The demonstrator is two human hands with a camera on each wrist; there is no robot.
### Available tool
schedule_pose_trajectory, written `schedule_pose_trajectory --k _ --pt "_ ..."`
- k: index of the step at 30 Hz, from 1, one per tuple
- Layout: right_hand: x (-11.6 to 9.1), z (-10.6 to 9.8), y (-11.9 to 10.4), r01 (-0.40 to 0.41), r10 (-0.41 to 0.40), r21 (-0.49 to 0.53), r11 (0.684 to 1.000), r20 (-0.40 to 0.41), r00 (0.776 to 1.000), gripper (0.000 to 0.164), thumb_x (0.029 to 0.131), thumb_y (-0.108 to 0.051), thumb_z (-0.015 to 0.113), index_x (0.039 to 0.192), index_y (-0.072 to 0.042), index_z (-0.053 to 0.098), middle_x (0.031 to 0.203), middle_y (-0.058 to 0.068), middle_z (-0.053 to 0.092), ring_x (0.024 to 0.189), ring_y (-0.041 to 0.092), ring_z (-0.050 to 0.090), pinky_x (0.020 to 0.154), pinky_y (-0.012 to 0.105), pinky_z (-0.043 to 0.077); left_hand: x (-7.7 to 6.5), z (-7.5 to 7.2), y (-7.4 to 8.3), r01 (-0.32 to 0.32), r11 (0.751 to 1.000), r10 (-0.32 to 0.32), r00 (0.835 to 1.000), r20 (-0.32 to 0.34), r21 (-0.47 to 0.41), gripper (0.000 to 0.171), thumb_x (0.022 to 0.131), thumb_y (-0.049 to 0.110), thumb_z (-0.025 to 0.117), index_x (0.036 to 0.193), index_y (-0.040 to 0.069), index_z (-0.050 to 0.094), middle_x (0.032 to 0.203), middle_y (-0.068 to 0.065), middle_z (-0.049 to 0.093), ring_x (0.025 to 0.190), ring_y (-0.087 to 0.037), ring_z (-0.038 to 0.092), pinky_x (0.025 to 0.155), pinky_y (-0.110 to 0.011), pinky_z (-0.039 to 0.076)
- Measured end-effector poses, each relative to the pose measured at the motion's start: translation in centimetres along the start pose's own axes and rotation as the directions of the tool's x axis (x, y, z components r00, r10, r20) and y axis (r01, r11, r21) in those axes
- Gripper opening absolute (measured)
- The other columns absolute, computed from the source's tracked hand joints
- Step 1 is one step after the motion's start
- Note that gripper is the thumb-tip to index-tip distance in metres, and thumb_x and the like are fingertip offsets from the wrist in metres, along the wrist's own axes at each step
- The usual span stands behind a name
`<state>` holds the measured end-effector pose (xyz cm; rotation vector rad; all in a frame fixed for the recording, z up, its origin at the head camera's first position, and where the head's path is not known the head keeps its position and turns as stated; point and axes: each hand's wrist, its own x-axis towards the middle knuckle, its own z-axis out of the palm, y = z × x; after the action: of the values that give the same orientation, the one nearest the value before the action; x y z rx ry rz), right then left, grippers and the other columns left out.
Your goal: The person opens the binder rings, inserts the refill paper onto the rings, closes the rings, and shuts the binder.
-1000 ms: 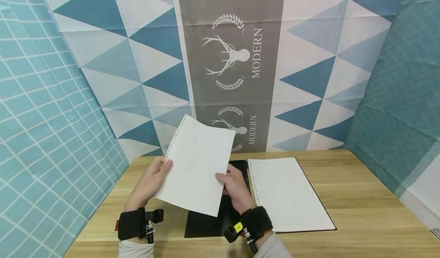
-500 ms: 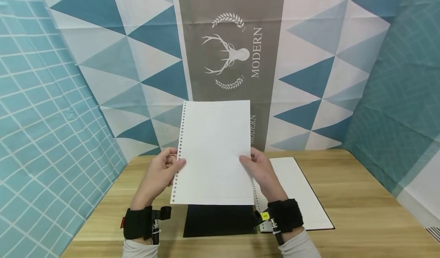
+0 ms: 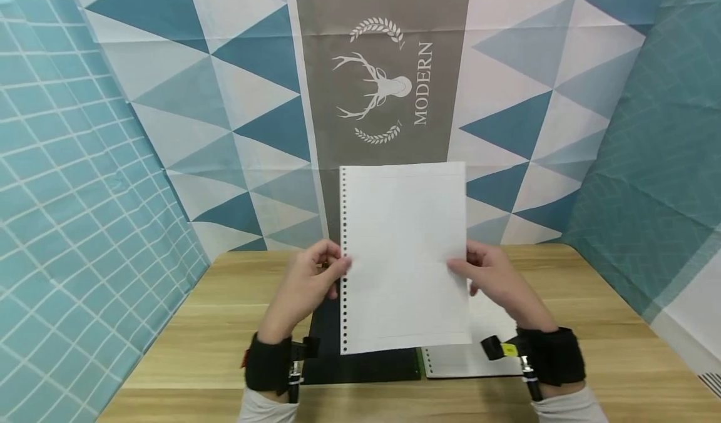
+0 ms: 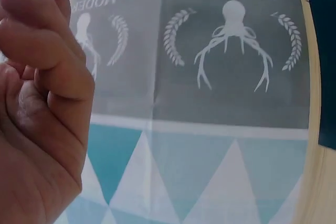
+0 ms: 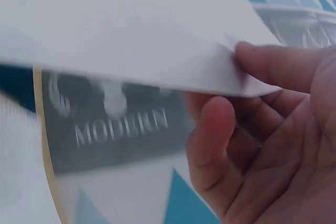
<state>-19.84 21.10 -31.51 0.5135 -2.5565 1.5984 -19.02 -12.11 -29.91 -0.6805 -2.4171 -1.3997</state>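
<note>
A white loose-leaf sheet (image 3: 402,254) with a row of punched holes down its left edge is held up above the table. My left hand (image 3: 306,279) pinches the holed edge, thumb in front and fingers behind. On the opposite edge my right hand (image 3: 501,282) pinches the paper the same way; in the right wrist view the sheet (image 5: 131,30) bends slightly under the thumb. Behind and below it lies an open notebook, with a black cover (image 3: 360,366) at left and a white page stack (image 3: 492,326) at right. The sheet hides much of the notebook, including most of its binding.
The notebook lies on a wooden table (image 3: 186,348), whose back edge meets a patterned cloth backdrop (image 3: 253,97). A blue tiled-pattern cloth (image 3: 73,191) hangs along the left, and a teal one (image 3: 636,160) along the right.
The sheet was tilted and partly curled; it is now upright and flat toward the head camera. Both hands have carried it to the right, and the right hand has shifted higher.
</note>
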Motion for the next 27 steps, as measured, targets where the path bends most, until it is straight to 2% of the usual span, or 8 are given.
schedule_pose_trajectory --k 3,6,9,13,16,21,24,27 --pt "-0.8 -2.1 0.8 -0.032 0.029 -0.094 0.995 -0.030 0.999 0.041 0.097 -0.026 0.061 0.128 0.001 0.057 0.102 0.020 0.066 0.079 0.028 0.054 0.055 0.032 0.048 0.7 2.4 0.2 0.001 0.998 -0.001 1.000 -0.004 0.067 0.008 0.096 0.025 0.063 0.092 0.018 0.061 0.074 -0.001 0.063 0.052 -0.016 0.062 0.051 -0.031 0.051" --pt "-1.3 -3.7 1.1 -0.061 0.051 -0.146 0.987 -0.072 0.996 0.041 0.097 -0.028 0.061 0.125 0.002 0.060 0.102 0.019 0.064 0.083 0.028 0.054 0.061 0.031 0.051 1.0 4.8 0.8 -0.012 0.993 0.012 1.000 0.001 0.114 0.007 0.097 0.024 0.062 0.094 0.017 0.061 0.076 0.002 0.065 0.055 -0.009 0.064 0.050 -0.030 0.052" --pt "-1.6 -4.6 1.2 -0.064 0.045 -0.169 0.984 -0.113 0.993 0.039 0.098 -0.028 0.060 0.121 0.003 0.062 0.103 0.021 0.064 0.089 0.028 0.056 0.071 0.035 0.054 1.0 6.8 1.2 -0.065 0.988 0.063 0.998 0.015 0.142 0.007 0.098 0.021 0.060 0.096 0.015 0.061 0.079 0.003 0.067 0.060 -0.003 0.063 0.050 -0.026 0.052" --pt "-1.7 -5.0 1.4 -0.054 0.030 -0.162 0.985 -0.149 0.988 0.038 0.100 -0.027 0.057 0.124 0.003 0.060 0.109 0.024 0.066 0.089 0.026 0.061 0.072 0.034 0.055 1.0 8.5 0.9 -0.136 0.976 0.139 0.990 -0.004 0.170 0.004 0.097 0.018 0.061 0.094 0.015 0.061 0.076 0.005 0.066 0.062 -0.002 0.059 0.051 -0.024 0.049" --pt "-1.7 -5.2 1.5 -0.065 0.038 -0.158 0.985 -0.170 0.985 0.042 0.100 -0.028 0.057 0.127 0.003 0.058 0.111 0.025 0.067 0.087 0.024 0.063 0.069 0.031 0.055 0.9 9.2 0.5 -0.140 0.975 0.151 0.987 -0.051 0.175 0.005 0.098 0.020 0.061 0.093 0.017 0.061 0.073 0.005 0.063 0.062 -0.004 0.055 0.051 -0.025 0.048" --pt "-2.0 -6.1 2.3 -0.151 0.123 -0.210 0.966 -0.141 0.982 0.044 0.100 -0.030 0.056 0.126 0.005 0.058 0.107 0.022 0.067 0.084 0.024 0.059 0.066 0.034 0.052 0.2 10.9 -0.3 -0.073 0.994 0.077 0.996 -0.036 0.087 0.010 0.100 0.024 0.057 0.095 0.017 0.061 0.070 0.003 0.062 0.059 -0.004 0.058 0.049 -0.025 0.049" --pt "-2.2 -6.6 3.3 -0.186 0.178 -0.248 0.951 -0.055 0.982 0.040 0.100 -0.023 0.056 0.126 0.007 0.058 0.104 0.019 0.067 0.081 0.024 0.056 0.066 0.037 0.051 -0.4 12.3 -1.0 0.006 0.999 -0.007 1.000 0.023 0.054 0.013 0.101 0.025 0.054 0.092 0.017 0.060 0.067 0.002 0.060 0.053 -0.006 0.055 0.045 -0.024 0.044" --pt "-2.2 -6.7 4.8 -0.204 0.219 -0.259 0.944 0.032 0.975 0.036 0.099 -0.017 0.056 0.124 0.008 0.059 0.100 0.017 0.068 0.079 0.023 0.057 0.067 0.040 0.051 -1.0 13.5 -1.7 0.069 0.996 -0.076 0.990 0.120 0.061 0.018 0.102 0.022 0.052 0.087 0.015 0.057 0.062 0.001 0.053 0.047 -0.010 0.046 0.043 -0.024 0.035"
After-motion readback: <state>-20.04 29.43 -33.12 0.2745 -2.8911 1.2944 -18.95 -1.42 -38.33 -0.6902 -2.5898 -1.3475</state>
